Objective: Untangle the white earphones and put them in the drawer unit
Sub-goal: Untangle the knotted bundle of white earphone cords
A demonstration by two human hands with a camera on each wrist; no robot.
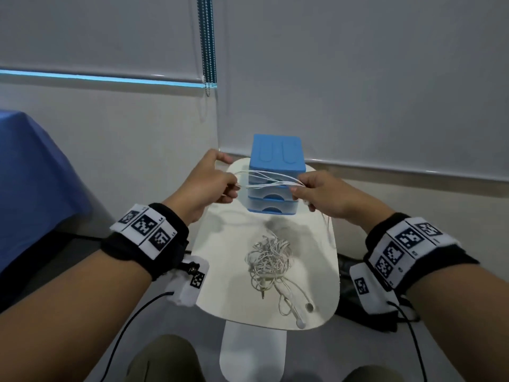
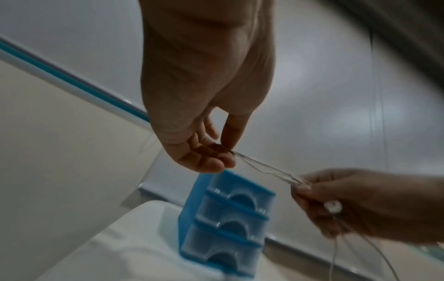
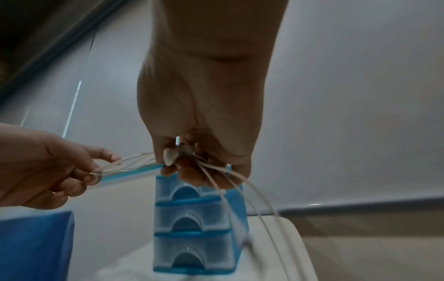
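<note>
The head view is evenly and softly lit, and a bright cyan strip of light (image 1: 102,78) glows at ten o'clock. Soft grey shadows fall on the worktop (image 1: 220,271) below the hands. Straight lines bow toward the edges. Both wrist views are dimmer, smeared and grainy; the drawer unit (image 3: 197,224) looks hazy, perhaps from motion, and the corners darken at eleven and one o'clock.
</note>
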